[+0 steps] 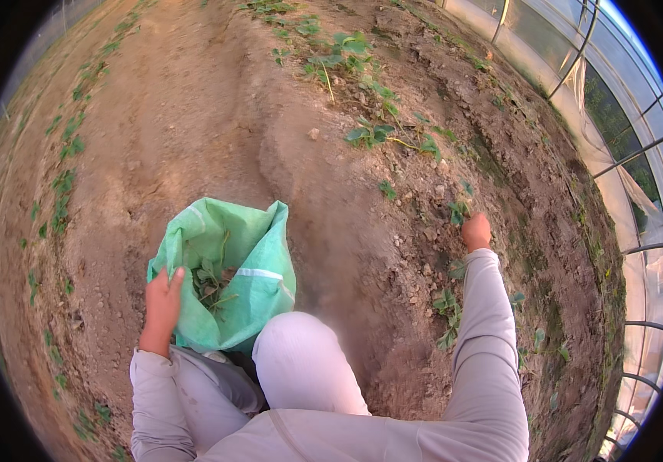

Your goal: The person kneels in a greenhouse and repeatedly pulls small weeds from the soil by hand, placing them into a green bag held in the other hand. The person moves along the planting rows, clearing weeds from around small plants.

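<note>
My left hand (163,294) grips the rim of a green woven sack (262,300), with the thumb on the outer side. The sack stands open on the soil against my bent knees. Inside it lie some pulled leafy plants (210,283) with stems. On the right, my right hand (477,228) reaches down to the soil bed, its fingers closed at the base of a small leafy green plant (458,213). The fingertips are hidden, so a firm grip on the stem cannot be told. More leafy plants (449,315) grow beside my right forearm.
Low leafy plants (369,134) with runners grow along the bed ahead on the right. Another plant row (63,196) runs along the left. Bare soil (193,127) lies between them. Metal hoops (637,153) and plastic sheeting of a greenhouse wall curve along the right side.
</note>
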Available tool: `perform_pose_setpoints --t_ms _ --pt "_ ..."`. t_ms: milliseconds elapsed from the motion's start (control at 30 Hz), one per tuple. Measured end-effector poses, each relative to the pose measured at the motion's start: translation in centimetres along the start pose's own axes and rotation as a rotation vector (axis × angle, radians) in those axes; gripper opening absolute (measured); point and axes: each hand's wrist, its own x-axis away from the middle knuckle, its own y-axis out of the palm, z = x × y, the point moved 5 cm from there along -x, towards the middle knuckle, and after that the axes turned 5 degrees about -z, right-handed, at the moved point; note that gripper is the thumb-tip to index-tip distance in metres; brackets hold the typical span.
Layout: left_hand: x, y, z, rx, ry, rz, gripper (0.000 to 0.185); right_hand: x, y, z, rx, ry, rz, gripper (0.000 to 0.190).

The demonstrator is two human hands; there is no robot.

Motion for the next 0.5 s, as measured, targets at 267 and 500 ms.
perform_pose_setpoints --t_ms 267,500 --pt "0.0 0.3 0.9 0.063 0.048 0.012 0.037 -1.4 1.0 -0.6 0.033 -0.128 -0.048 0.034" --pt "-0.4 0.9 1.5 0.046 0.064 -0.002 0.035 -3.8 2.6 1.6 0.069 -0.177 -0.061 0.034"
